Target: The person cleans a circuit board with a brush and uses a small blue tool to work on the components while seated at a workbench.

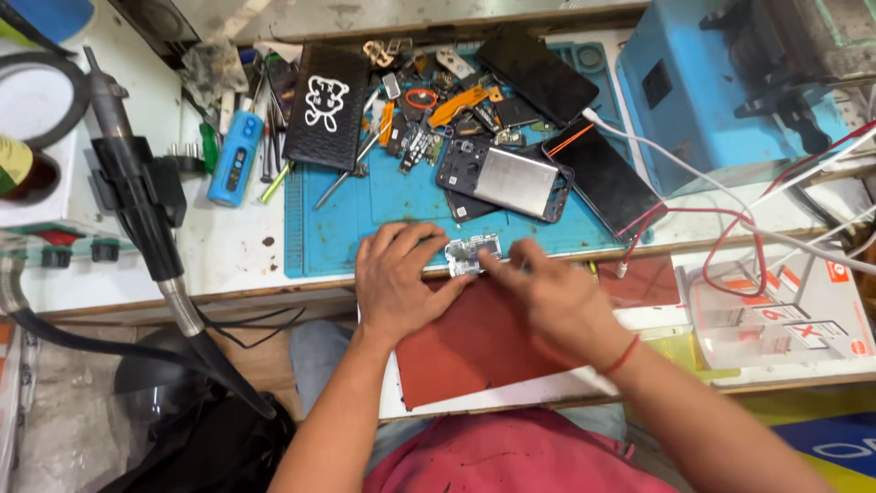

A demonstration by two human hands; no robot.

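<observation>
Silvery metal shows between your two hands: a small phone part, a plate with cut-outs, sits at the near edge of the blue work mat, right where the mat meets the dark red sheet that lies under your wrists. Your left hand rests flat with the fingers spread, its fingertips touching the left end of the part and pinning it to the worktop; it is pressing, not gripped around anything. Your right hand comes in from the other side, blurred, with the index finger stretched out onto the right end of the part and the other fingers loosely curled; whether it pinches the part or only touches it cannot be told. Just beyond your fingertips lies an opened phone frame with a grey battery, and farther out a heap of small loose parts and an orange strip. Beyond your left hand a black phone case with a white figure lies on the mat, with a blue tool left of it. Beyond your right hand a dark phone lies face up, and red and white cables trail past it to your right.
</observation>
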